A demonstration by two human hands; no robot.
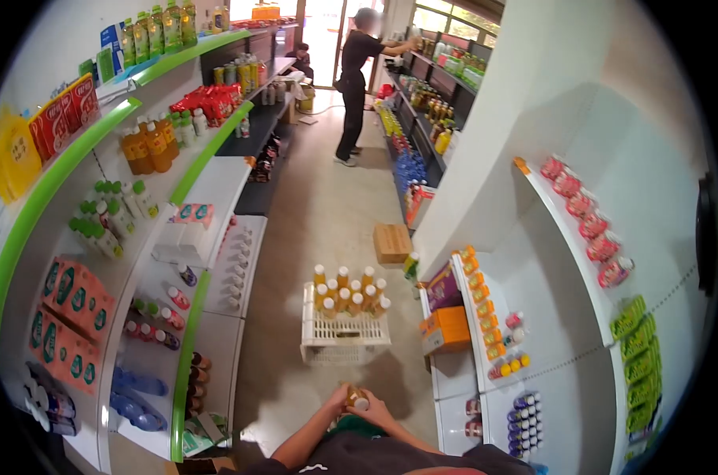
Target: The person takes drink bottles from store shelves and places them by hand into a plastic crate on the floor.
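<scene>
Low in front of my body, my left hand (337,400) and my right hand (377,413) are wrapped round one small bottle (356,395) with amber contents and a pale cap. The bottle is partly hidden by my fingers. Just beyond my hands, a white plastic crate (345,351) stands upside down or on its side on the floor; which one I cannot tell. Several amber bottles (343,298) with white caps stand upright on it, grouped toward its far half.
Shelves with green edges (208,162) hold bottles and packets on the left. White shelves (553,202) line the right. A cardboard box (392,243) sits on the aisle floor beyond the crate. A person (355,87) stands farther off, reaching to a right-hand shelf.
</scene>
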